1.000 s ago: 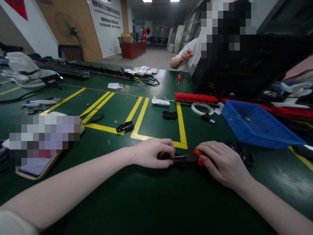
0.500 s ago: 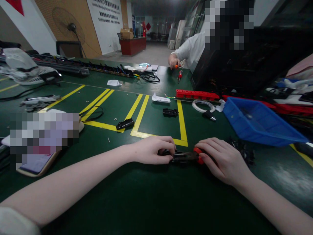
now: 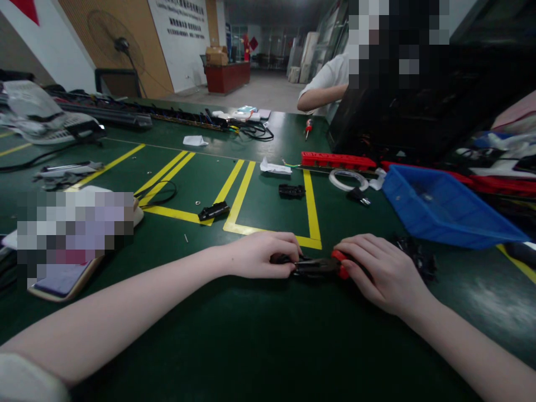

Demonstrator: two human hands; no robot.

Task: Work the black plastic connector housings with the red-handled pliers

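Both my hands rest on the green table point(image 3: 259, 346), meeting over a small black part point(image 3: 312, 267) that lies flat between them. My left hand point(image 3: 262, 255) has its fingers curled over the part's left end. My right hand point(image 3: 379, 271) is closed around a tool with a red tip point(image 3: 340, 262), which presses against the part's right end. Most of the tool is hidden under my palm.
A blue bin point(image 3: 444, 209) stands to the right, with black pieces point(image 3: 419, 258) beside it. Two loose black parts point(image 3: 214, 211) point(image 3: 292, 191) lie inside yellow tape lines. A phone point(image 3: 62, 279) sits at left. Another person's arm point(image 3: 322, 96) is at the far edge.
My hands and the part have stayed nearly still. The person at the far edge lowered a hand to the table, then pulled the arm back. The view tilted slightly.
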